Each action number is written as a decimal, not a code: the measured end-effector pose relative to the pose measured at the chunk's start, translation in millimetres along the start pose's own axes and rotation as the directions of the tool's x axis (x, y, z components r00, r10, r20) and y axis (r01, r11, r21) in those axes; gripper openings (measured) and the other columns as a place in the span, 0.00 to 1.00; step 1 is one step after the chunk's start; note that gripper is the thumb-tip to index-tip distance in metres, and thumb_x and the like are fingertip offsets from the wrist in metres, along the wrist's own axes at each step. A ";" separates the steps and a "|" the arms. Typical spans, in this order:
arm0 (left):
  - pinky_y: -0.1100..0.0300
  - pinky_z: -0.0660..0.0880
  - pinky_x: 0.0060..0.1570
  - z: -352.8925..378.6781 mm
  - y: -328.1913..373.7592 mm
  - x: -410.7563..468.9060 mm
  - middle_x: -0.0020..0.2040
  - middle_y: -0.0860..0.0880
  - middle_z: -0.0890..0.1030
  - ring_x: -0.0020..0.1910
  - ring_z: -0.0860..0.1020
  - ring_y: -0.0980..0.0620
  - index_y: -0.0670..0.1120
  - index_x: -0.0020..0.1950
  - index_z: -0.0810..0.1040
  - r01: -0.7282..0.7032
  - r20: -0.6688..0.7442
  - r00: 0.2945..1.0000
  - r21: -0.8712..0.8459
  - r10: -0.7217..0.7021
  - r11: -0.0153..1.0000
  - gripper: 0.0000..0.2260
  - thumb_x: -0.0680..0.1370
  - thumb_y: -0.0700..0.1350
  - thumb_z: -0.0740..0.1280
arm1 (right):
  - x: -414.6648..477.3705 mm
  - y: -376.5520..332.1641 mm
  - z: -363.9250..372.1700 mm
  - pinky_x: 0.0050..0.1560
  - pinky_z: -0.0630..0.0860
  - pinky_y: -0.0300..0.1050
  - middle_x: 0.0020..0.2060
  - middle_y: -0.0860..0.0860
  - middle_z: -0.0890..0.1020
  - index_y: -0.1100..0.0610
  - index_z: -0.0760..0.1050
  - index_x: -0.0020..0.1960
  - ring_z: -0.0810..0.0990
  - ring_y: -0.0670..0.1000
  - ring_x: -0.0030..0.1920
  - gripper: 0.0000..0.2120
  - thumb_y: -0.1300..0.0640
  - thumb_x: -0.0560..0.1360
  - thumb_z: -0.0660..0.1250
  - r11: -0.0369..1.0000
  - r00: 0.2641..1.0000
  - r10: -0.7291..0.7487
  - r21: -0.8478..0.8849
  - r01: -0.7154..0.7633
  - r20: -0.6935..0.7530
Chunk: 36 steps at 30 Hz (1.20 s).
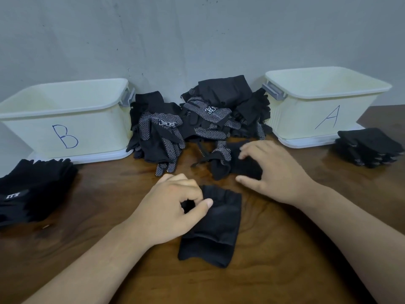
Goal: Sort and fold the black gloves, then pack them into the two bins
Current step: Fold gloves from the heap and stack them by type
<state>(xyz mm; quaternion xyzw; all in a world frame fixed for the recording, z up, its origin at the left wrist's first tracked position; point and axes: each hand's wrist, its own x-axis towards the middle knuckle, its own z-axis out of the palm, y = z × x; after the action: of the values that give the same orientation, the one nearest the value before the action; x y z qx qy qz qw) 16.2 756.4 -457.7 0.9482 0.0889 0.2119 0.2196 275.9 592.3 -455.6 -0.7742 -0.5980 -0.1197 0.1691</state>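
Note:
A folded plain black glove [215, 229] lies on the wooden table in front of me. My left hand [173, 207] pinches its cuff edge between thumb and fingers. My right hand [274, 172] rests on another black glove [230, 163] with white dots, fingers closing on it. Between the bins sits a loose pile of black gloves [197, 119], many dotted. Bin B [65, 119] stands at the left, bin A [317, 102] at the right. Both look empty from here.
A stack of folded black gloves [32, 191] lies left of me in front of bin B. Another folded stack [368, 148] lies at the right beside bin A. A grey wall stands directly behind the bins.

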 end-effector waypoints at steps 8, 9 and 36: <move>0.50 0.74 0.58 -1.1 3.4 1.0 0.51 0.62 0.82 0.56 0.78 0.54 0.60 0.48 0.83 -0.006 0.077 0.997 -0.060 0.011 0.998 0.08 0.82 0.59 0.66 | 12.7 -13.6 1.0 0.50 0.80 0.50 0.58 0.40 0.83 0.41 0.79 0.64 0.78 0.47 0.59 0.11 0.46 0.87 0.60 0.996 0.998 0.058 -0.077 -0.055 0.037; 0.51 0.75 0.57 -0.6 4.4 1.2 0.53 0.63 0.82 0.57 0.78 0.54 0.60 0.50 0.84 -0.008 0.084 0.996 -0.072 0.014 0.997 0.08 0.82 0.58 0.66 | 15.2 -16.6 -1.3 0.48 0.79 0.51 0.53 0.41 0.84 0.41 0.79 0.63 0.80 0.47 0.56 0.10 0.46 0.87 0.60 0.995 0.995 0.095 -0.021 -0.095 0.005; 0.51 0.62 0.77 -9.0 -9.3 4.4 0.69 0.65 0.76 0.75 0.68 0.60 0.59 0.67 0.81 0.150 -0.038 0.989 0.138 -0.146 0.979 0.23 0.85 0.62 0.50 | -8.4 0.7 -56.5 0.69 0.75 0.54 0.64 0.36 0.82 0.43 0.84 0.61 0.78 0.44 0.65 0.20 0.45 0.73 0.62 0.990 0.957 -0.075 0.135 0.037 0.282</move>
<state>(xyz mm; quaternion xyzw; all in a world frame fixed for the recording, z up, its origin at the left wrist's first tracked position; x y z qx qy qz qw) 15.4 769.2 -452.9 0.9490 0.1768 0.2015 0.1660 275.4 561.8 -407.3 -0.7537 -0.6443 0.0273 0.1266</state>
